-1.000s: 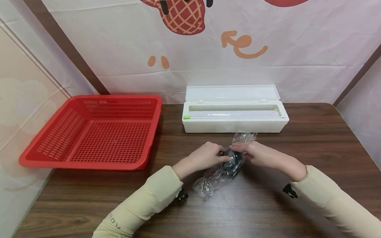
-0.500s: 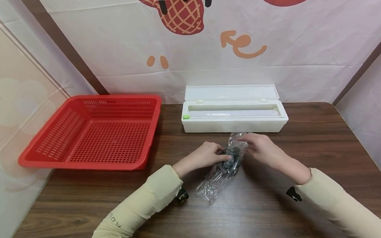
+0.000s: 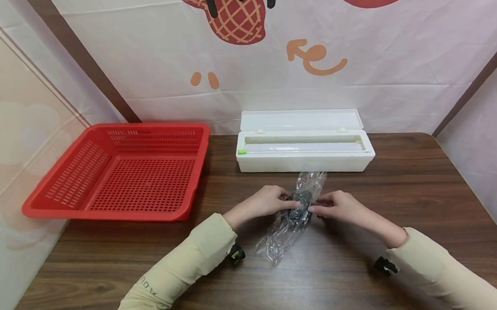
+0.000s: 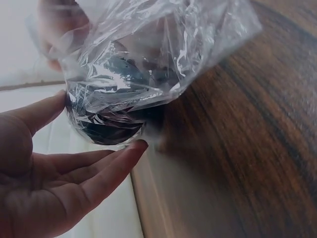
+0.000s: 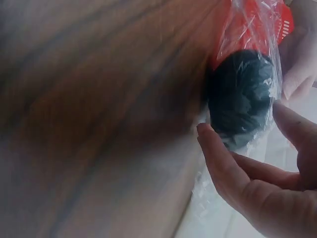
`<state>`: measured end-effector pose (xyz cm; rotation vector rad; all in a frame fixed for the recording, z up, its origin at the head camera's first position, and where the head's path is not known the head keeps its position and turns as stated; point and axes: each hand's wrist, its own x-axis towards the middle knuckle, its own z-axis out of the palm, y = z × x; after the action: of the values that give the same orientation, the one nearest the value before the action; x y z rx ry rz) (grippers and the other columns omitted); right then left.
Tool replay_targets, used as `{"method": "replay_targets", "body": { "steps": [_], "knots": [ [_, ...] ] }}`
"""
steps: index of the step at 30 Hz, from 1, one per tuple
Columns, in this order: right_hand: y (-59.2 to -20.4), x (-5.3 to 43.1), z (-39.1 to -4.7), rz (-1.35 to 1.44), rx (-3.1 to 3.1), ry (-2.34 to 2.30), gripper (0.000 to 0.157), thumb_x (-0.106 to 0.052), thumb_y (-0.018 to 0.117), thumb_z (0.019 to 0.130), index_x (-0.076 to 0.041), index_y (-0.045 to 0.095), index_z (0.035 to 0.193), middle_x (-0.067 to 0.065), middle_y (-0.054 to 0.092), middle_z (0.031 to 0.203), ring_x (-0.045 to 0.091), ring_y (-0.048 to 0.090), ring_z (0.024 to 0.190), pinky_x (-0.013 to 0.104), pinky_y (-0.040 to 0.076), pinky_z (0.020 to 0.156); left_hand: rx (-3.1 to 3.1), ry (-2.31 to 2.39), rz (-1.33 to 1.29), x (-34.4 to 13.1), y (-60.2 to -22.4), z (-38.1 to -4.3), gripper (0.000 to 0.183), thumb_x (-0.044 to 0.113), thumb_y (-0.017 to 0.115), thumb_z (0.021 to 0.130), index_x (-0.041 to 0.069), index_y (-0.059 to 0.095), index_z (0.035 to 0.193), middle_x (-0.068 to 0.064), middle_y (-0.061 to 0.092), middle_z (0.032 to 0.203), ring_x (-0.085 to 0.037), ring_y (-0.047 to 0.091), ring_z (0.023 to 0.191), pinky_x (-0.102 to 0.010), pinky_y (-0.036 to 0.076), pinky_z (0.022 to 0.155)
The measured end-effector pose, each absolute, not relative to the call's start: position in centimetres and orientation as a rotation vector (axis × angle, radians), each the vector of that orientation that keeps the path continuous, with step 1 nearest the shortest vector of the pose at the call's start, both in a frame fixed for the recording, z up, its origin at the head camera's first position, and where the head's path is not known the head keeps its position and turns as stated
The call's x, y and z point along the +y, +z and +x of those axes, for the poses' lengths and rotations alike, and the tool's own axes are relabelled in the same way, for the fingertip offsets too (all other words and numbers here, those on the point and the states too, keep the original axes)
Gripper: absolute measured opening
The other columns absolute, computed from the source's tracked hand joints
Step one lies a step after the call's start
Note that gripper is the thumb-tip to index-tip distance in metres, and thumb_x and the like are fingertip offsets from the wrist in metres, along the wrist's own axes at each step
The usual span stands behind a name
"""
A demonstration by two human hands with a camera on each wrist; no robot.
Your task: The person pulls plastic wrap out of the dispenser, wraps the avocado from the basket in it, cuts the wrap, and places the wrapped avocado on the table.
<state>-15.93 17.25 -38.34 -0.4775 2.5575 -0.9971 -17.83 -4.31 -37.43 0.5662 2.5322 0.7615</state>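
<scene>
A dark green-black, egg-shaped thing [image 3: 302, 199] lies wrapped in clear cling film [image 3: 279, 244] at mid-table. Loose film trails from it toward the near left and the far right. From the left side, my left hand [image 3: 264, 204] grips the wrapped thing between thumb and fingers; in the left wrist view its thumb is on one side and the fingertips beneath. My right hand [image 3: 341, 208] holds the opposite side, thumb [image 5: 292, 119] at the film and fingers [image 5: 218, 153] curved along the lower end. Film glare hides much of the dark surface.
Behind the hands stands a white cling film dispenser box [image 3: 305, 163], lid [image 3: 301, 120] raised, with a film roll [image 3: 302, 147] inside and a green tab [image 3: 242, 151] at its left. A red perforated basket [image 3: 184, 199] sits at the left. A printed cloth wall [image 3: 144, 62] borders the wooden table [image 3: 416, 180].
My right hand has gone from the film at the upper right back down to the thing's right side. The far film end now lies spread out. My left hand has kept its grip.
</scene>
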Motion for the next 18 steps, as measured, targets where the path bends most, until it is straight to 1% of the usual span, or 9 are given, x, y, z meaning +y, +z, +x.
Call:
{"method": "replay_targets", "body": {
  "steps": [3,4,6,9,11,14,18],
  "knots": [
    [-38.7,17.0,-16.0,-0.403,2.389,-1.162,0.047,-0.031,0.061,0.086,0.009,0.059,0.111,0.011,0.069,0.084,0.019,0.066,0.076,0.029,0.053,0.070,2.483,0.805,0.537,-4.2,-37.6,-17.9,0.043,0.044,0.060,0.084,0.005,0.067,0.102,-0.005,0.066,0.082,-0.010,0.054,0.068,-0.022,0.045,0.065],
    [-38.8,17.0,-16.0,-0.381,2.341,-1.215,0.047,-0.028,0.061,0.087,0.011,0.057,0.113,0.015,0.068,0.088,0.021,0.066,0.079,0.029,0.053,0.071,2.464,0.827,0.523,-4.2,-37.6,-17.8,0.042,0.043,0.060,0.084,0.005,0.068,0.100,-0.006,0.066,0.078,-0.011,0.054,0.065,-0.021,0.044,0.061],
    [-38.9,16.8,-16.1,-0.367,2.263,-1.295,0.047,-0.022,0.060,0.088,0.015,0.054,0.114,0.021,0.066,0.094,0.025,0.066,0.082,0.031,0.053,0.072,2.433,0.863,0.487,-4.1,-37.5,-17.8,0.041,0.042,0.061,0.083,0.005,0.067,0.099,-0.008,0.066,0.076,-0.014,0.056,0.063,-0.020,0.042,0.057],
    [-38.7,16.6,-16.1,-0.356,2.198,-1.347,0.046,-0.015,0.059,0.088,0.019,0.048,0.117,0.027,0.062,0.102,0.029,0.065,0.086,0.032,0.053,0.074,2.399,0.904,0.431,-4.0,-37.5,-17.7,0.036,0.041,0.063,0.082,0.006,0.068,0.092,-0.010,0.065,0.072,-0.020,0.060,0.064,-0.020,0.042,0.053],
    [-38.5,16.5,-16.1,-0.354,2.186,-1.350,0.046,-0.013,0.058,0.088,0.020,0.047,0.118,0.029,0.060,0.104,0.030,0.065,0.088,0.031,0.053,0.074,2.386,0.916,0.409,-3.9,-37.4,-17.6,0.034,0.040,0.064,0.082,0.007,0.068,0.087,-0.008,0.065,0.071,-0.021,0.062,0.067,-0.021,0.043,0.054],
    [-38.1,16.5,-16.2,-0.344,2.187,-1.343,0.045,-0.012,0.058,0.088,0.021,0.046,0.117,0.029,0.060,0.104,0.029,0.065,0.087,0.031,0.053,0.074,2.357,0.943,0.367,-3.9,-37.6,-17.5,0.033,0.041,0.064,0.082,0.008,0.067,0.082,-0.005,0.065,0.072,-0.019,0.064,0.068,-0.023,0.046,0.059],
    [-37.7,16.6,-16.2,-0.336,2.201,-1.314,0.047,-0.013,0.059,0.088,0.022,0.047,0.116,0.028,0.061,0.102,0.027,0.066,0.085,0.031,0.053,0.074,2.270,1.031,0.288,-3.9,-37.8,-17.2,0.035,0.040,0.063,0.082,0.006,0.067,0.087,-0.005,0.066,0.077,-0.020,0.066,0.071,-0.026,0.050,0.066]
  ]
}}
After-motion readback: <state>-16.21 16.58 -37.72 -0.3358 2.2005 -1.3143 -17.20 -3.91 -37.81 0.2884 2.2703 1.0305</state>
